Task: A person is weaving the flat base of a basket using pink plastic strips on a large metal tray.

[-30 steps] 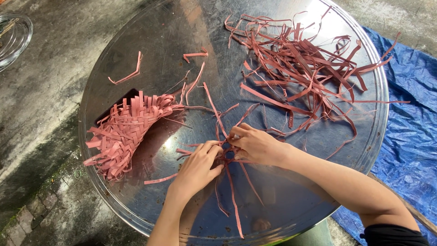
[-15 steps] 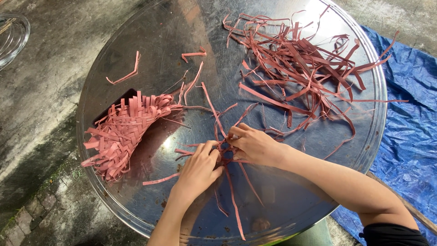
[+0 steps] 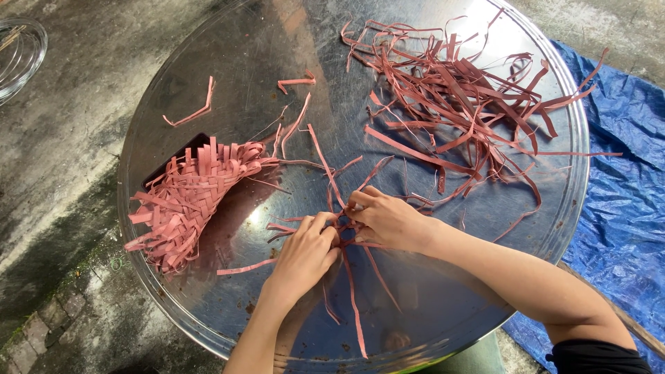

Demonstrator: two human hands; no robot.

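Glass bowl [image 3: 19, 55] sits off the tray's far-left edge; what it holds I cannot tell. On the round steel tray [image 3: 208, 305], a half-woven pink mat [image 3: 183, 197] lies near the left edge. At the tray's middle, toward the near edge, the left hand [image 3: 305, 253] and right hand [image 3: 388, 220] meet, fingers pinched on a few crossed pink strips [image 3: 346, 228]. A loose pile [image 3: 457, 90] of strips fills the far-right part. A blue tarp [image 3: 623, 173] lies beyond the right edge.
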